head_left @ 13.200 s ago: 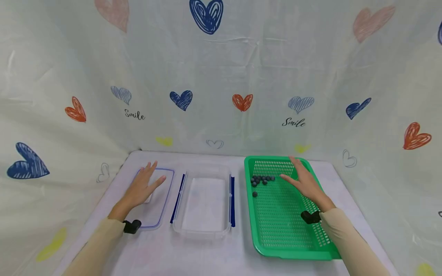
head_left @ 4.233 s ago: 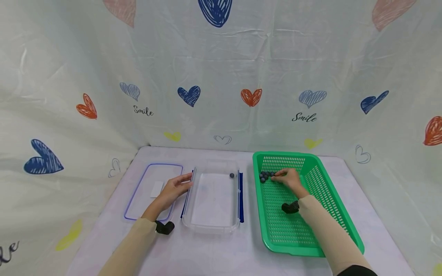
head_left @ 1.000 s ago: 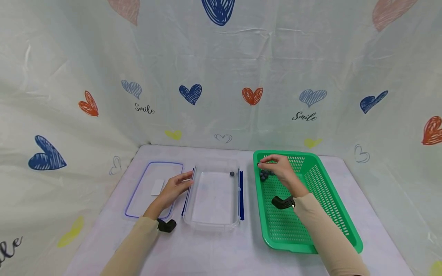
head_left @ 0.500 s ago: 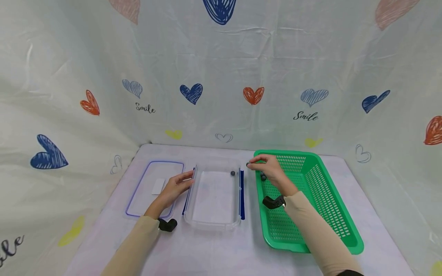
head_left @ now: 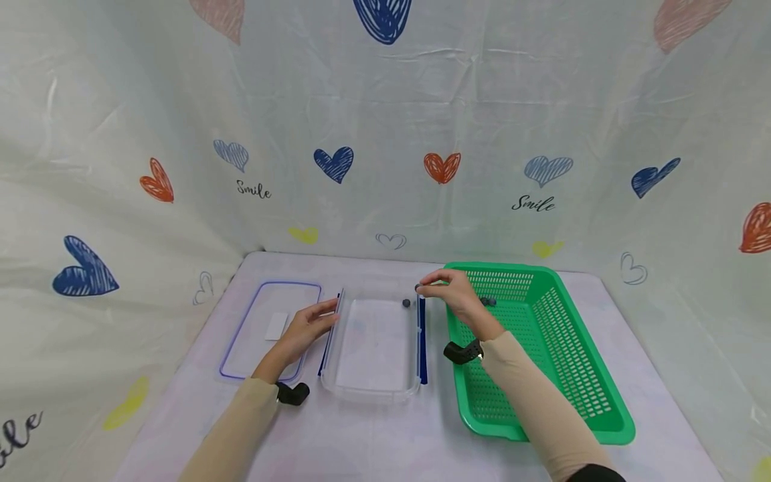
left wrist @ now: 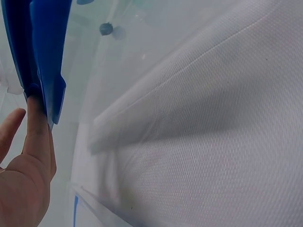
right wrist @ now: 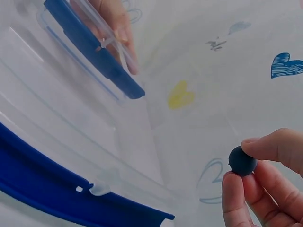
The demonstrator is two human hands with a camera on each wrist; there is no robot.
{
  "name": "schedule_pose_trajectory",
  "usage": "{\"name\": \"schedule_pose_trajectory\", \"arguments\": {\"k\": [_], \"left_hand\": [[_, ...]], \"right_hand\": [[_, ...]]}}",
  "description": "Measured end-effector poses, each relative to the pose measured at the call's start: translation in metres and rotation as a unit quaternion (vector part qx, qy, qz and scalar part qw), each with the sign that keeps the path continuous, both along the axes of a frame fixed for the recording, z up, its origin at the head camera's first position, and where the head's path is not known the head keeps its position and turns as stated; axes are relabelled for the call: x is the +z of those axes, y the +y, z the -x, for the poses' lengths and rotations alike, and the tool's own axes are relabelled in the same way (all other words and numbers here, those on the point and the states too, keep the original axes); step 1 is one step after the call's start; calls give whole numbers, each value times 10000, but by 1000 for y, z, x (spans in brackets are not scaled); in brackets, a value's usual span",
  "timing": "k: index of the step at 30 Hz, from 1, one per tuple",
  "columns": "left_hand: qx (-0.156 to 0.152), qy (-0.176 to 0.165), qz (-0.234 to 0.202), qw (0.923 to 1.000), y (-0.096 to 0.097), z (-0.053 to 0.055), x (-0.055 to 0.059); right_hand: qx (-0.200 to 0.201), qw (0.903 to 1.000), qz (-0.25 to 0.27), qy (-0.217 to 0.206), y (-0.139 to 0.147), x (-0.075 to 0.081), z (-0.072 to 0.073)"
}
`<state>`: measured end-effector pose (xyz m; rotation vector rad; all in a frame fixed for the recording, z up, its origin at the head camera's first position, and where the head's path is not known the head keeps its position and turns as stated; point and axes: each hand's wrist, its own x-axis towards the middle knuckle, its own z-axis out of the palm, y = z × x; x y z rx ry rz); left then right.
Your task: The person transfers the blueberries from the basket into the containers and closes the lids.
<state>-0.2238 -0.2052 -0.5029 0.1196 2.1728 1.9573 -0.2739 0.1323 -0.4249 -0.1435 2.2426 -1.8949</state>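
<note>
Right hand [head_left: 454,294]: grasping, with thumb and fingertips pinching one round, dark blue blueberry [right wrist: 242,161]. The berry is held raised at the far right corner of a rectangular, clear plastic container [head_left: 370,395], near its rim.

Left hand [head_left: 304,328]: not clenched; fingers extended, thumb apart, a fingertip touching the blue plastic flap [left wrist: 49,52] on the container's left side. A matching blue flap [head_left: 423,341] hangs along the right side.

Each wrist carries a black device [head_left: 293,393] below a beige sleeve [head_left: 231,428].

Inside the container, a second dark blueberry [head_left: 406,303] lies near the far right corner. To the right stands a green, perforated plastic basket [head_left: 620,428]; more blueberries [head_left: 489,302] lie at its far end, partly hidden behind the right hand, count not determinable. To the left, a clear plastic lid with a blue edge seal [head_left: 249,348] lies flat, with a white rectangular patch [head_left: 276,327] showing within its outline; whether on or under it cannot be told.

All rest on a white-covered table [head_left: 385,442] before a pale backdrop printed with coloured hearts [head_left: 385,100].
</note>
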Motion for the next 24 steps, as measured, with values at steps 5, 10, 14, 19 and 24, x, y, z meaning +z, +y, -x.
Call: {"name": "schedule_pose_trajectory", "arguments": {"k": [5, 10, 14, 19, 24], "left_hand": [[8, 18, 19, 10000, 0, 0, 1], [-12, 13, 35, 10000, -1, -1, 1], [3, -25, -15, 10000, -1, 0, -1], [17, 25, -5, 10000, -2, 0, -2], [-3, 55, -6, 10000, -2, 0, -3]], "right_hand": [[55, 10000, 43, 13, -9, -2, 0], [113, 9999, 126, -33, -16, -3, 0], [167, 9998, 108, 9, -22, -4, 0], [222, 9997, 34, 46, -28, -8, 2], [248, 9997, 68, 51, -33, -11, 2]]}}
